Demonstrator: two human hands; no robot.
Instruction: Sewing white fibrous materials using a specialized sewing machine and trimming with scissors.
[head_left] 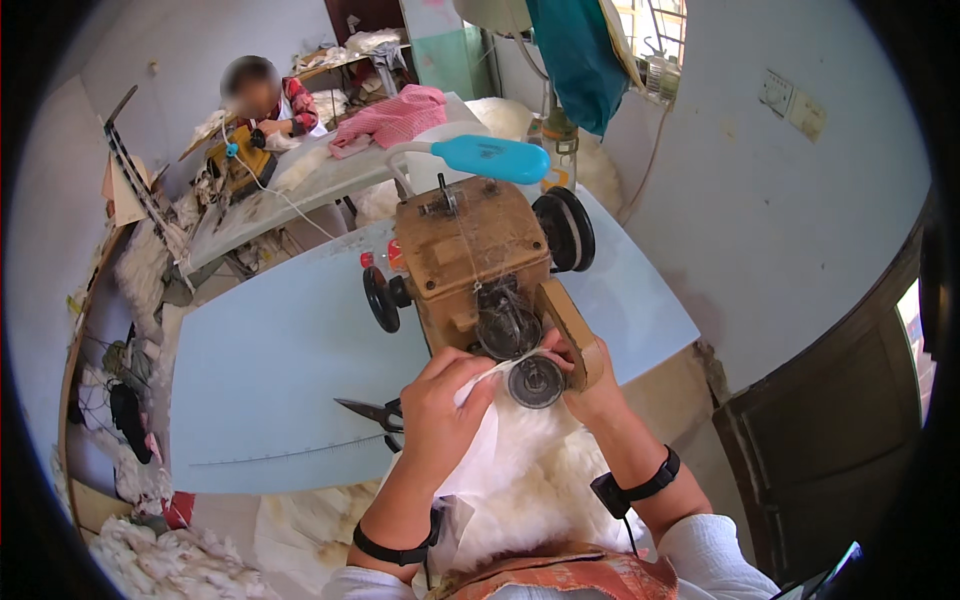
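Black scissors [372, 411] lie on the pale blue table [270, 380]; pink cloth [395, 118] rests on another table beyond.

I have one view, from a fisheye camera on the person's head, looking steeply down and forward. It sits close over the sewing machine [480, 270] at the middle of the picture, with the pale blue table [280, 380] spreading toward nine o'clock. Both forearms come in from six o'clock. Straight edges bend near the rim, and a second worker [265, 100] appears far off at eleven o'clock.

both hands [440, 405] pinching white fleece [520, 470], sewing machine [480, 265]
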